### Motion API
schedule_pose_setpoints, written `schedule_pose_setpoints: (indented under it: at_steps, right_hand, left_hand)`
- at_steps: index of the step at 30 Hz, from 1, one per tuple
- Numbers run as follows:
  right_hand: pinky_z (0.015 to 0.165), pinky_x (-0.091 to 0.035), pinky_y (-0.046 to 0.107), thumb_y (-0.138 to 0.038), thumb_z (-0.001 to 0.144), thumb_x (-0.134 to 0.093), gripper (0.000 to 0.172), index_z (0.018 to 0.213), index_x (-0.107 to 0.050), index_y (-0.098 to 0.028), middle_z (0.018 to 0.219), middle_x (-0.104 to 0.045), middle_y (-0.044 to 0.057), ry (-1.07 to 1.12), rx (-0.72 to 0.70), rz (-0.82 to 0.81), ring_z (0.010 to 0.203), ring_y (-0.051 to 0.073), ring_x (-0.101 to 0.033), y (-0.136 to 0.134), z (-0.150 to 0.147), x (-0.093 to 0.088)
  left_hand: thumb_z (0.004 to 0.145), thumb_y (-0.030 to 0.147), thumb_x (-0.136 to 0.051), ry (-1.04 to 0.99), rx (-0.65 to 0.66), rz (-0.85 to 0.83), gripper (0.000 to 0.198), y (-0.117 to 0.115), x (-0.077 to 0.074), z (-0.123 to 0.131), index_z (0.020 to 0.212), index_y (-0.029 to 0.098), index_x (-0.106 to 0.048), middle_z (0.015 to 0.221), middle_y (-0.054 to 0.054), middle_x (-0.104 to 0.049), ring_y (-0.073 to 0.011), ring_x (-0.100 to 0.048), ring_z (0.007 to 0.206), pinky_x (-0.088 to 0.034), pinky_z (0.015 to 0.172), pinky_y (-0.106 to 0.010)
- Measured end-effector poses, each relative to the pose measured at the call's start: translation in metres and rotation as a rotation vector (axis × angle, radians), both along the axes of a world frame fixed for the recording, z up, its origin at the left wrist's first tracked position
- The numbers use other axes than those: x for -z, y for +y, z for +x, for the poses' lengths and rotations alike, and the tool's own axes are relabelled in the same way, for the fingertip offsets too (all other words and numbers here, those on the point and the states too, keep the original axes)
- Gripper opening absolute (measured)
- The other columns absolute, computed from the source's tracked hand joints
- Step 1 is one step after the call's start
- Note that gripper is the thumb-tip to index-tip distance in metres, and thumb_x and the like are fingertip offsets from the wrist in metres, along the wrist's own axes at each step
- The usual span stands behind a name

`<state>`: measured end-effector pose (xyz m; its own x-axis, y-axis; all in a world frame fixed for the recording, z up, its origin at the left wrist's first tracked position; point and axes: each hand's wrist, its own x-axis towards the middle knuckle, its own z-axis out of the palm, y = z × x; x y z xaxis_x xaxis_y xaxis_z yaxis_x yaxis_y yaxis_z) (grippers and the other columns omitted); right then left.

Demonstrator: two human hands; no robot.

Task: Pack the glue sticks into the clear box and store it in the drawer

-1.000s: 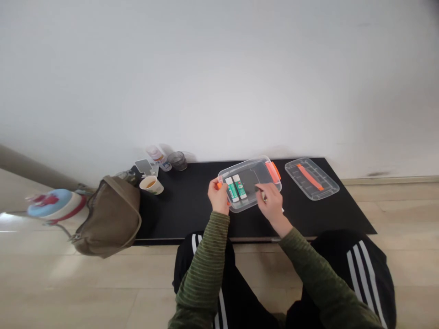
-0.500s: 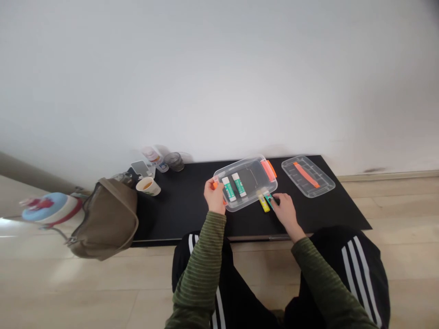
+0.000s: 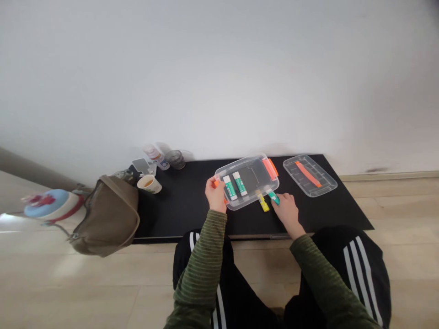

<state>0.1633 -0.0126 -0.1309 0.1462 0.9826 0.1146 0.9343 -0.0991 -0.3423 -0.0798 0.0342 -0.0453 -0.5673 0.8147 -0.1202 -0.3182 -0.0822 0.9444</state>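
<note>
My left hand (image 3: 216, 194) is closed on the left end of a clear plastic box (image 3: 255, 170), by its orange latch, and the box is tilted. Two glue sticks with green labels, one (image 3: 230, 188) beside the other (image 3: 239, 183), lie inside at the left. My right hand (image 3: 286, 209) pinches a short green highlighter (image 3: 274, 197) at the box's near right corner. Just left of it, a yellow highlighter (image 3: 264, 203) lies on the black table (image 3: 192, 208), its far end by the box's edge. Part of the green highlighter is hidden by my fingers.
The clear lid (image 3: 327, 185) with an orange handle lies at the right. Toward the left are a paper cup (image 3: 149, 184) with a drink, a dark glass (image 3: 175, 159), a bottle (image 3: 157, 157) and a brown bag (image 3: 106, 219). A wall (image 3: 219, 77) stands behind the table.
My right hand has lifted the green highlighter slightly away from the yellow one, turning it. My left hand stays on the box. The whole view has shifted a little.
</note>
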Motion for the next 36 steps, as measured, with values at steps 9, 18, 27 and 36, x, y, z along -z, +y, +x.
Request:
schedule_pose_setpoints:
  at_steps: [9, 18, 27, 36]
  right_hand:
    - [0.081, -0.043, 0.034, -0.039, 0.087, -0.055, 0.033, 0.104, -0.07, -0.015, 0.092, -0.061, 0.01, 0.261, 0.165, 0.114, 0.091, 0.024, -0.055, -0.007, 0.019, 0.014]
    - [0.068, -0.044, 0.03, -0.048, 0.09, -0.053, 0.039, 0.108, -0.066, -0.016, 0.086, -0.058, 0.005, 0.528, 0.137, 0.591, 0.073, 0.017, -0.052, -0.007, -0.011, -0.055]
    - [0.073, -0.044, 0.028, -0.041, 0.088, -0.053, 0.029, 0.093, -0.071, -0.018, 0.093, -0.072, 0.008, 0.08, -0.293, -0.176, 0.089, 0.022, -0.064, 0.065, -0.079, -0.096]
    - [0.078, -0.047, 0.029, -0.039, 0.091, -0.053, 0.038, 0.11, -0.069, -0.01, 0.11, -0.071, 0.019, -0.111, -0.315, -0.397, 0.103, 0.027, -0.067, 0.093, -0.096, -0.074]
  left_hand:
    - [0.061, 0.016, -0.066, -0.009, 0.012, 0.004, 0.029, 0.0, 0.0, 0.001, 0.09, 0.017, -0.061, 0.076, 0.002, -0.062, -0.0092, -0.055, 0.062, -0.046, 0.062, -0.024]
    - [0.06, 0.012, -0.062, -0.008, 0.006, 0.019, 0.028, 0.001, 0.002, 0.002, 0.088, 0.017, -0.062, 0.078, 0.002, -0.063, -0.0099, -0.057, 0.065, -0.046, 0.065, -0.024]
    - [0.059, 0.01, -0.06, 0.0, 0.011, 0.047, 0.028, 0.0, 0.004, 0.003, 0.087, 0.017, -0.062, 0.08, 0.001, -0.063, -0.0104, -0.058, 0.07, -0.048, 0.068, -0.024]
    - [0.06, 0.011, -0.062, 0.003, 0.038, 0.052, 0.029, -0.002, 0.006, 0.004, 0.088, 0.017, -0.062, 0.081, 0.001, -0.063, -0.0114, -0.059, 0.072, -0.05, 0.072, -0.026]
